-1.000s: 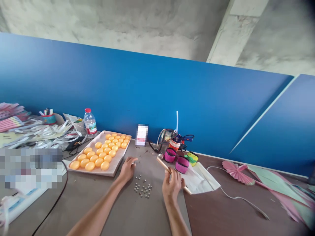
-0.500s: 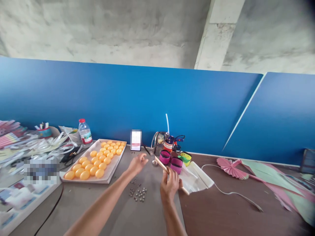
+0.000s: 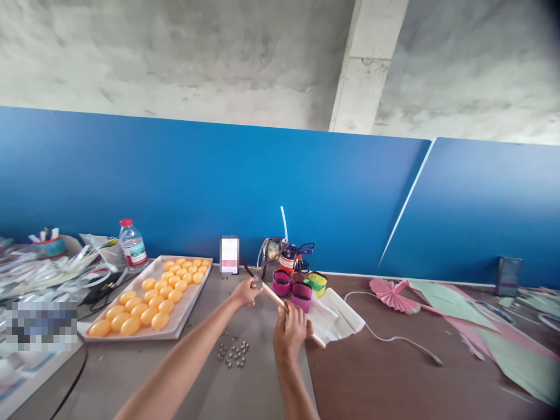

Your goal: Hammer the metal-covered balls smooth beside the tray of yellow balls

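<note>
My right hand [image 3: 291, 329] is wrapped around a slim, light wooden stick [image 3: 275, 296], which slants up and to the left. At the stick's far end, my left hand [image 3: 244, 293] has its fingers closed. A small shiny piece [image 3: 257, 282] shows at those fingertips, against the stick's tip. Exactly what the left fingers grip is too small to make out. Below my left hand, several small silvery metal pieces [image 3: 236, 353] lie loose on the grey table. Two purple bands [image 3: 301, 296] rolled into rings stand just beyond my right hand.
A shallow tray [image 3: 177, 333] of orange balls [image 3: 149, 315] stands at left, with a water bottle [image 3: 132, 248] behind it. A lit phone [image 3: 230, 256] leans on the blue partition [image 3: 245, 175]. White sheeting [image 3: 345, 321], a white cable [image 3: 394, 338] and a pink paper fan [image 3: 396, 296] lie at right.
My left hand has come to the stick's far end, and its fingers have closed there. The right hand keeps its hold on the stick. The whole view has shifted, with things sitting further left.
</note>
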### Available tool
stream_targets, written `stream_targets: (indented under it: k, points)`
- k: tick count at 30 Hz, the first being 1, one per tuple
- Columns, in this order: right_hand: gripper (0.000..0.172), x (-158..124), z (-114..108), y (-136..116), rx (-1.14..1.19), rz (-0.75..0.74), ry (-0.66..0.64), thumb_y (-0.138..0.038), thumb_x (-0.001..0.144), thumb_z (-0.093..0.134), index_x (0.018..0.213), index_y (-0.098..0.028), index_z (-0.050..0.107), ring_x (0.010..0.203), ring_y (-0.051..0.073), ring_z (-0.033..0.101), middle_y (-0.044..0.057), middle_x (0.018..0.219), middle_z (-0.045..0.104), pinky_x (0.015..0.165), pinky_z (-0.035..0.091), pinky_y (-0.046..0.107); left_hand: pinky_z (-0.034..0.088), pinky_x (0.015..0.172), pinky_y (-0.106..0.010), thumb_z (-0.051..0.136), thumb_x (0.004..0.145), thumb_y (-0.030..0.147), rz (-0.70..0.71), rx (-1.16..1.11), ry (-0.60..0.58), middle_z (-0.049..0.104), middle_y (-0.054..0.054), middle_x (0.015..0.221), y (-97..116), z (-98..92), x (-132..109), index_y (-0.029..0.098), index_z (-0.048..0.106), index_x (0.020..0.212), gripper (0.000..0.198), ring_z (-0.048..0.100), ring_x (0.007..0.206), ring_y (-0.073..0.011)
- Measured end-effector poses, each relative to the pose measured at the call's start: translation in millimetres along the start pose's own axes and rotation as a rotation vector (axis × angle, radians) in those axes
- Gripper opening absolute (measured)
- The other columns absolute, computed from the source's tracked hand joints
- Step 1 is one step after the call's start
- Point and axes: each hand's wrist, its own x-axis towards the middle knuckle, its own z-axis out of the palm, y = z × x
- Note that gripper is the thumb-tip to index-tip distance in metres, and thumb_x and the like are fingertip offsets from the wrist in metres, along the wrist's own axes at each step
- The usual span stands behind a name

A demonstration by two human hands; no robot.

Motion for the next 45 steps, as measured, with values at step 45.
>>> stream_targets:
  k: [45]
  points:
    - [0.039,-5,2,3,-0.016,-0.09,-0.05,-0.044,0.09,0.035,0.092,-0.015,0.062,0.076,0.02,0.053,0.008,0.076,0.063,0.074,0.027,0.033,0.043,0.081,-0.041,0.051,0.074,0.034,-0.132,0.912,0.371,0.057,-0.014,0.108,-49,-168.5,-150,0.019,0.062,0.095,0.028,0.055,0.096,-0.0307]
